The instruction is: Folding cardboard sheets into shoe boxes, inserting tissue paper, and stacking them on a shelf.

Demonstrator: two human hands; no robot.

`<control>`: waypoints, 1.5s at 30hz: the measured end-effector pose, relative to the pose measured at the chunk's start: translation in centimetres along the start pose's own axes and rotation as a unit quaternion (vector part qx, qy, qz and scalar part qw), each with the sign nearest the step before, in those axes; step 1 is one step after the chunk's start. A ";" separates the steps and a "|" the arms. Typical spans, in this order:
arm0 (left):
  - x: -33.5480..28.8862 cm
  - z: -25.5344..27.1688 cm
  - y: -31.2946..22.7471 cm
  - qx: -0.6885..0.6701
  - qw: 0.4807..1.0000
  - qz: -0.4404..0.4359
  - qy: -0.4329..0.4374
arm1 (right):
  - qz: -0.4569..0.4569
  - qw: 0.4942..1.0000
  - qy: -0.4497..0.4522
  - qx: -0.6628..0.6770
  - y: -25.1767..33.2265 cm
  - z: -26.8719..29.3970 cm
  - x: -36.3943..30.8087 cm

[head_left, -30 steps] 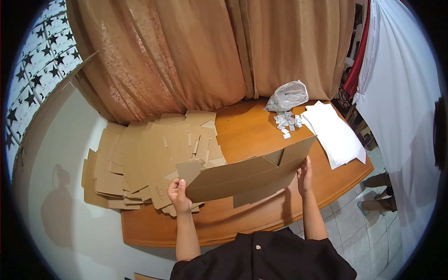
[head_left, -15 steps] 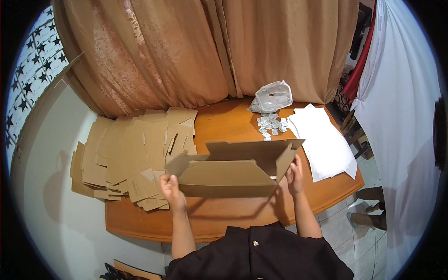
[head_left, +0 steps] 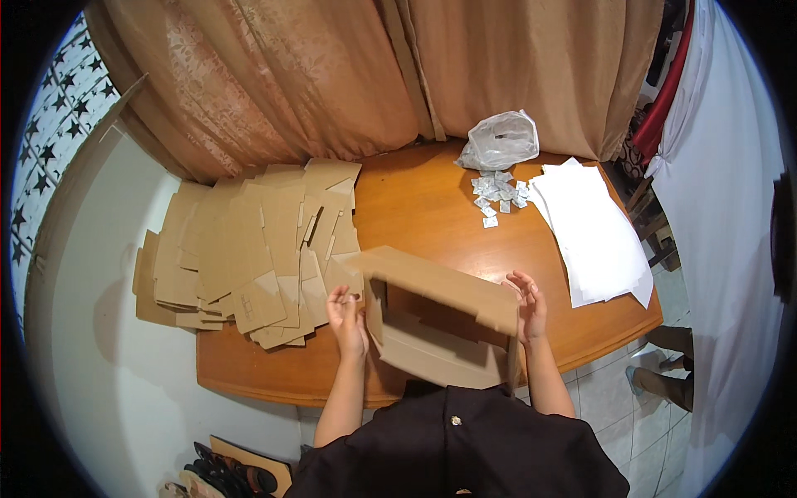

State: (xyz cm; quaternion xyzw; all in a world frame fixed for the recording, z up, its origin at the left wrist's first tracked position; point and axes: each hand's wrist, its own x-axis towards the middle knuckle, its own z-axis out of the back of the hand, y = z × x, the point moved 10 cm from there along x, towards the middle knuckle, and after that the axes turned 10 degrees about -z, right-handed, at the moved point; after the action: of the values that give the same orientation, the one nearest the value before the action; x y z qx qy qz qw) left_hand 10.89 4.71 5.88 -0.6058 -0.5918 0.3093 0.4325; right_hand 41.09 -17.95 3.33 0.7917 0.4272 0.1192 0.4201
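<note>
A plain tan corrugated cardboard carton [head_left: 448, 286], partly folded up into a shallow, long rectangular frame, is held up between the left hand [head_left: 347, 322] and the right hand [head_left: 531, 309], over the near part of the orange-brown wooden table [head_left: 407, 199] and just in front of the wearer's black shirt [head_left: 452, 444]. Its surface is matt, with straight folds; the upper long panel is lit and slightly blurred toward its left corner, the lower long panel is paler inside, and the short left wall lies in shadow. Between the panels is a wide, dark-edged opening; whether the brown seen through it is a cardboard base or the tabletop cannot be told. The opening faces up toward the wearer's head, and the long axis runs across the body, sloping from upper left down to lower right, so the right end sits nearer the wearer. The left hand stands at the left end with fingers loosely spread and pointing up, not closed round the board; whether its palm touches is unclear. The right hand is at the right end, fingers apart and slightly bent over, likewise not clenched, its palm side against or just beside the wall. To the left lies an overlapping spread of flattened cartons [head_left: 241, 241]; beyond the carton are small silvery sachets [head_left: 501, 191] before a translucent plastic bag [head_left: 502, 141], with white paper sheets [head_left: 594, 236] to the right.
</note>
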 end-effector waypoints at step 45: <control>5.2 1.8 20.4 0.166 0.919 0.320 0.159 | -0.013 0.874 -0.235 -0.425 -3.9 12.0 9.5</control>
State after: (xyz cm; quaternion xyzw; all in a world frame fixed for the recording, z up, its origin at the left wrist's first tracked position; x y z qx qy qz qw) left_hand 19.03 11.62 -12.40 -0.7236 -0.2302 0.4248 0.4929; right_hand 51.17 -16.23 -8.69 0.5356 0.2344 0.0946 0.8058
